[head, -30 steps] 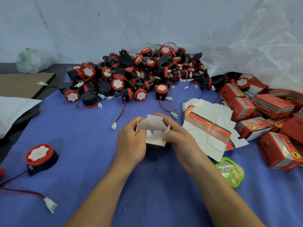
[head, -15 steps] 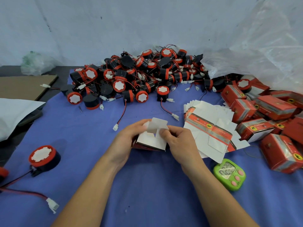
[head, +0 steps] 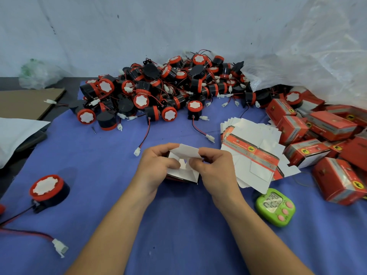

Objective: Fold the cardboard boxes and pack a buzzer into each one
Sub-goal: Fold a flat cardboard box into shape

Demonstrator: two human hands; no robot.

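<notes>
Pinching box [head: 183,165] flaps between both hands' grips.

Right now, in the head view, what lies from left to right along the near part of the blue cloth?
Lone buzzer → left hand → half-folded box → right hand → green timer → red packed box.

The left hand [head: 158,165] and right hand [head: 215,167] cover both sides of the half-folded box [head: 183,172], hiding its red outside. The timer [head: 275,207] digits are blurred. Box [head: 337,179] labels are too small to read. A red thing [head: 1,209] is cut off at the left edge.
</notes>
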